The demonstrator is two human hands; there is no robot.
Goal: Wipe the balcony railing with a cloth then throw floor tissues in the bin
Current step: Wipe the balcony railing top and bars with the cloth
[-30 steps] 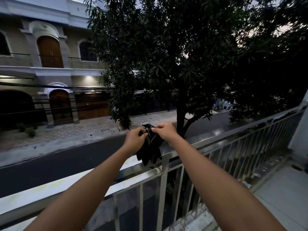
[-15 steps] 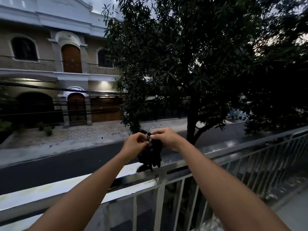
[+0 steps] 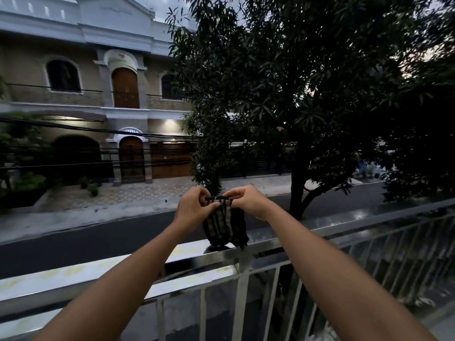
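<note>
Dark, limp striped cloth (image 3: 225, 223) is hanging over the shiny metal railing (image 3: 283, 238), its hem touching the top rail; left hand (image 3: 193, 207) and right hand (image 3: 247, 200) fingers are pinching its upper edge, now spreading it flatter than before.

The cloth (image 3: 225, 223) hangs between both hands, its bottom on the railing (image 3: 266, 244); a tree (image 3: 307, 94) stands behind.
</note>
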